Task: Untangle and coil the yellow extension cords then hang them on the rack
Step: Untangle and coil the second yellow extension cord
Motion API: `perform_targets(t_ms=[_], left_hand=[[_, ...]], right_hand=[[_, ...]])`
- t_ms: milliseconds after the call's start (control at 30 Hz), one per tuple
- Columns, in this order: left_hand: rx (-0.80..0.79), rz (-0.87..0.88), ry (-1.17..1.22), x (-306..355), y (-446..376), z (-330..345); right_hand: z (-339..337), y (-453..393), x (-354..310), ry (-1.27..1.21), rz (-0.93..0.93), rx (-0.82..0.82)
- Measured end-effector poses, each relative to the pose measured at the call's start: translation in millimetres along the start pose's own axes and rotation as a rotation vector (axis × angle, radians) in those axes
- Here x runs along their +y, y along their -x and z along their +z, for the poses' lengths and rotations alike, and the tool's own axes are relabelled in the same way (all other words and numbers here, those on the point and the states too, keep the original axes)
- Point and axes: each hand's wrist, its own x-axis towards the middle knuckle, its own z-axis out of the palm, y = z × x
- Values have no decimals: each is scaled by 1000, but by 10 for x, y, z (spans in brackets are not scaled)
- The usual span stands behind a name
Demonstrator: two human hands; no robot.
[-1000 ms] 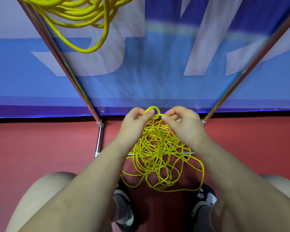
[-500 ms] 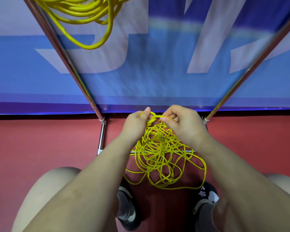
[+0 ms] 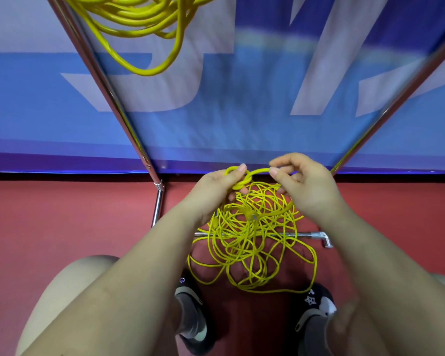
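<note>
**A:** Where do things stand?

**B:** My left hand (image 3: 217, 187) pinches the cord (image 3: 252, 237) at a twisted crossing near the top of the tangle, thumb and fingers curled onto it. My right hand (image 3: 305, 185) pinches the loop that runs out of that same crossing. The hands sit close together, just apart, with the knot between them, raised above the heap.

**A:** What worries you?

**B:** Pulling the loop outward. If I tug it while the left hand clamps the crossing, I judge the twist will cinch tighter, not open. Lifting could also drag strands against the rack bar (image 3: 303, 235) the heap lies across, and they'd snag there. And I can't tell which strand leads to a free end, so I may feed the wrong one through.

**A:** And the cord itself?

**B:** Thin, bright yellow, glossy, limp. It's a loose nest of many overlapping loops on the red floor (image 3: 62, 222), between my shoes, draped over the bar. A pale plug-like piece shows mid-heap. Another bundle (image 3: 144, 24) already hangs from the rack, upper left.
</note>
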Motion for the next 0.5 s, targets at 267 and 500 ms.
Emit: perform_targets(t_ms=[267,500], left_hand=[[-46,98,-198,12,-3,24],[-61,44,-2,43,-11,107]], right_hand=[[-48,-43,54,145,-49,-38],[40,-17,67,165,-55,-82]])
